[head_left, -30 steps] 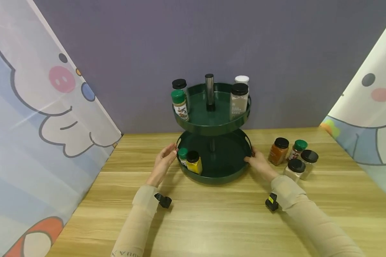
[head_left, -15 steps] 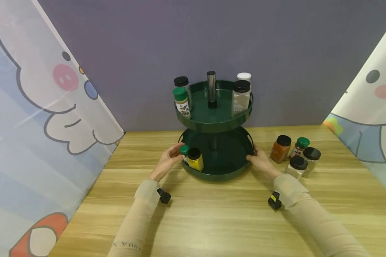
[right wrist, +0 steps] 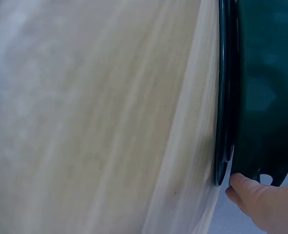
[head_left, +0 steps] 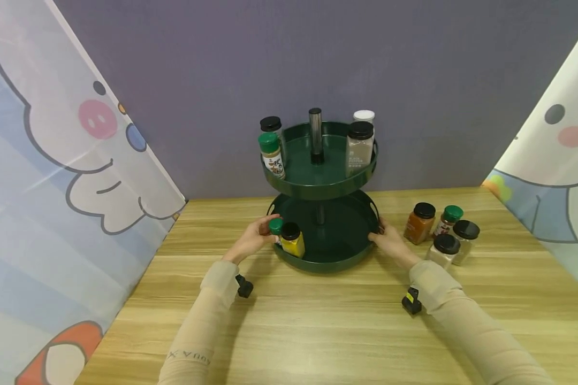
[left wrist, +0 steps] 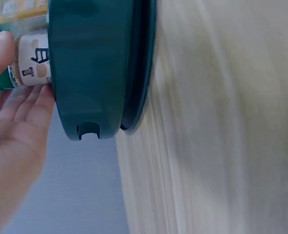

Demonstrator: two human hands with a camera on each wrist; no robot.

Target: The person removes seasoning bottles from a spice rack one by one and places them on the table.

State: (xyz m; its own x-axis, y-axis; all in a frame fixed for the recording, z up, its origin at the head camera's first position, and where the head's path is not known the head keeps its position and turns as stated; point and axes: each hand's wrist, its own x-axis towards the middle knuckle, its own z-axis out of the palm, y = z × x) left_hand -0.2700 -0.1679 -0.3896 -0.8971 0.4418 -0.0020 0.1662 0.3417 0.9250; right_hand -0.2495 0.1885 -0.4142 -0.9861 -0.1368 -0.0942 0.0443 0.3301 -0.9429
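A green two-tier round rack (head_left: pixel 334 238) stands on the table. My left hand (head_left: pixel 251 239) is at the left of its lower tray, around a small green-capped spice jar (head_left: pixel 275 226). In the left wrist view the thumb (left wrist: pixel 1 54) lies over the cap and the fingers (left wrist: pixel 29 105) run along the far side of the white-labelled jar. A yellow black-capped jar (head_left: pixel 294 246) sits beside it in the tray. My right hand (head_left: pixel 391 246) grips the lower tray's right edge by the handle cutout, its thumb (right wrist: pixel 244 183) against the wall in the right wrist view.
On the upper tray (head_left: pixel 318 191) stand a green-capped jar (head_left: pixel 272 158), a black pepper jar (head_left: pixel 359 147), and black- and white-lidded ones behind. Several spice jars, among them an orange one (head_left: pixel 419 224), stand right of the rack near my right forearm. A grey wall (head_left: pixel 221 107) rises behind.
My left hand has moved from the lower tray's left edge rightward onto the green-capped spice jar and closed around it. The right hand keeps its grip on the tray. The head view shifted slightly.
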